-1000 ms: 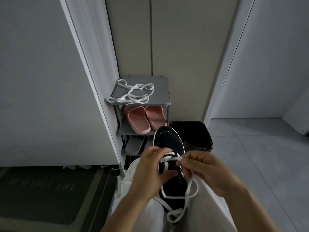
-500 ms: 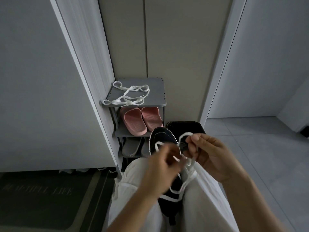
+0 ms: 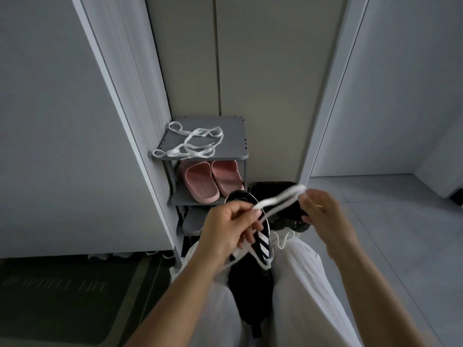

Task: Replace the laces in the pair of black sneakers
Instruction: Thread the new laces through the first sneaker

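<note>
1. Left hand [image 3: 231, 230] pinches a white lace [image 3: 275, 200]; right hand [image 3: 324, 214] grips its looped end.
2. Sneaker [image 3: 250, 291] sits between the person's knees, the lace running to it.
3. Spare lace [image 3: 193, 144] lies on the rack [image 3: 233, 136].

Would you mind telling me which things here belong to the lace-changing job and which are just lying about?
Job: black sneaker on the lap; white lace held between left hand and right hand; loose laces on the shoe rack, probably.
Lying about: pink slippers; grey slipper; black bin; doormat.
</note>
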